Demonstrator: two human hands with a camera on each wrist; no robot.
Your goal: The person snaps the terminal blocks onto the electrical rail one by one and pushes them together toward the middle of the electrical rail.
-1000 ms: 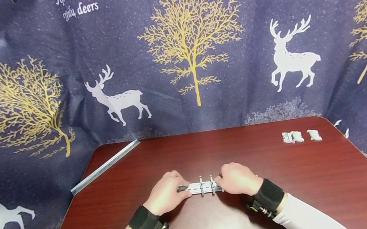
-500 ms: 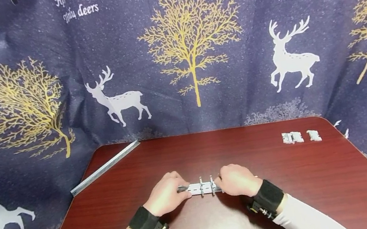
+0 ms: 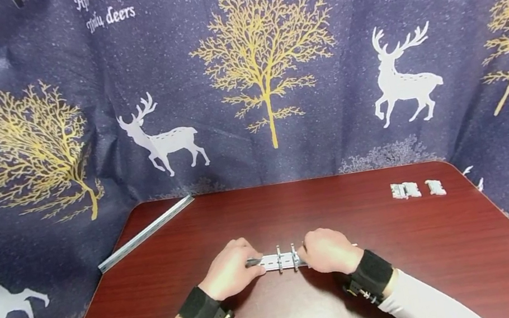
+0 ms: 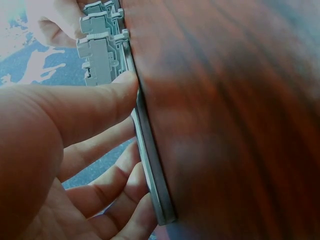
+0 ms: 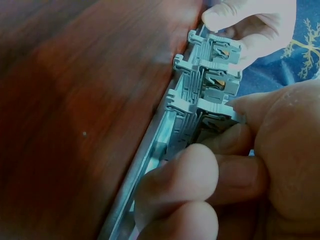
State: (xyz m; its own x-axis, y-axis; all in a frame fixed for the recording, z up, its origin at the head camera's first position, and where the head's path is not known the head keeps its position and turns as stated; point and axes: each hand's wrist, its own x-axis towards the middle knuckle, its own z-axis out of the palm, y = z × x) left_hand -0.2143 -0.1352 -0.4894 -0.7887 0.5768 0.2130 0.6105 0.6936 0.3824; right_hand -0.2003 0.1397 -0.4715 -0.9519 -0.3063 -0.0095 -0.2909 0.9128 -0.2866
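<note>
A slotted metal DIN rail (image 3: 270, 263) lies crosswise between both hands at the middle of the table. My left hand (image 3: 234, 268) grips its left part, thumb (image 4: 117, 95) on one side and fingers on the other. Three grey terminal blocks sit along the rail: a far block (image 5: 222, 49), a middle block (image 5: 220, 80) and a near block (image 5: 212, 111). My right hand (image 3: 328, 250) pinches the near block with thumb and fingers, and other fingers curl by the rail. In the head view that block is mostly hidden by the right hand.
A longer metal rail (image 3: 145, 234) lies slanted along the table's back left edge. Several pale terminal blocks (image 3: 405, 190) lie at the back right, one (image 3: 435, 187) set apart. A patterned dark curtain (image 3: 246, 172) stands behind the brown table (image 3: 286, 221).
Both hands stay almost in place. My right fingers have shifted very slightly and cover a little more of the near block in the head view.
</note>
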